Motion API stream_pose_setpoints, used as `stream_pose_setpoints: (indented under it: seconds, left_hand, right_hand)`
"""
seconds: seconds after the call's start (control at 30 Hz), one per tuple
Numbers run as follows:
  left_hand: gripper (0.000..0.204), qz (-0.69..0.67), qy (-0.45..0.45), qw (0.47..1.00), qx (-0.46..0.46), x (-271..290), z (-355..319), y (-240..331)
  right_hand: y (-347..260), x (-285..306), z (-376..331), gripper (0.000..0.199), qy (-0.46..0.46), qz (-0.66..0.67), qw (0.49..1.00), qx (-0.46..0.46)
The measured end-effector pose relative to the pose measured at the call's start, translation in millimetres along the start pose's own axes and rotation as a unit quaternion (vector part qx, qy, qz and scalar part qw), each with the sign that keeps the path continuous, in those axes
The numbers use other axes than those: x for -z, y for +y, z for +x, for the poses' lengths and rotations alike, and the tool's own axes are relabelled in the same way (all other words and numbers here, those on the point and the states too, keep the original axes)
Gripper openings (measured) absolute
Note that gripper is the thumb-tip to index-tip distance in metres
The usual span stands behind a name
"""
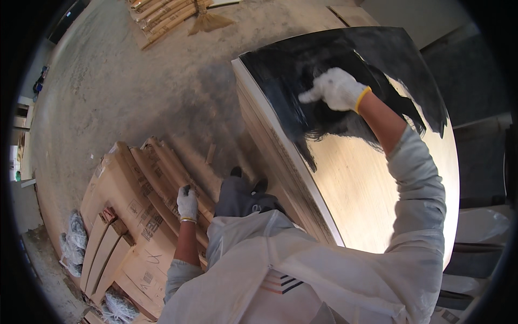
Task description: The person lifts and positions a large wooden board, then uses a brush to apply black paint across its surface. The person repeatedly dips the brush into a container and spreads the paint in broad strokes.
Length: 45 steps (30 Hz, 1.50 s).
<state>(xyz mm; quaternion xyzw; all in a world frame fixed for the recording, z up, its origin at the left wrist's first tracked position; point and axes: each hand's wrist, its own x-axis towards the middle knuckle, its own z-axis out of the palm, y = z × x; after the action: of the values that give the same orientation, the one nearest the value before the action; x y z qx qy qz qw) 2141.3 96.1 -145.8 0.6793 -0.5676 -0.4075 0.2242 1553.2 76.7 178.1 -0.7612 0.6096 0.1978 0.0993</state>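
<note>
My right hand (pixel 337 89), in a white knitted glove with a yellow cuff, is over the black-coated part of a pale wood-grain board (pixel 359 200). Its thumb side points left and the other fingers curl down toward the surface; whatever they may hold is hidden beneath the hand. The wet-looking black coating (pixel 280 81) covers the board's far part, with streaky, ragged edges over the bare wood grain. Low at my left side, my left hand (pixel 187 204) hangs in a matching glove with its fingers curled. Something dark shows at its fingertips, either a stain or a small thing.
The board tops a tall stack of panels (pixel 280 156). Flat cardboard packages (pixel 145 210) lean or lie to my left, with clear plastic wrapping (pixel 74 243) beside them. At the far side are more long packages (pixel 167 16) and a broom head (pixel 210 22). The concrete floor (pixel 113 81) is dusty.
</note>
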Motion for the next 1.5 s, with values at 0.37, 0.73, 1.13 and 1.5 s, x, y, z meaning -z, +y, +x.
stream_pose_setpoints:
  seconds: [0.37,0.73,1.13,1.5]
  left_hand:
    - [0.029,-0.115,0.0,0.993,0.005,-2.4,-37.0,-2.8]
    - [0.036,-0.162,0.0,0.986,-0.032,9.0,-105.9,53.4]
    - [0.036,-0.169,-0.015,0.985,-0.044,7.7,-204.8,38.6]
    - [0.035,-0.163,-0.046,0.985,-0.013,4.5,-240.1,20.4]
  right_hand:
    - [-22.9,-63.7,-131.8,0.051,0.065,-0.181,0.976,0.103]
    - [-9.1,-41.5,-118.6,0.051,-0.074,-0.081,0.993,0.047]
    - [-29.3,-64.1,-113.9,0.067,-0.026,-0.054,0.996,0.063]
    - [-41.2,-123.4,-241.7,0.062,0.027,-0.182,0.982,0.029]
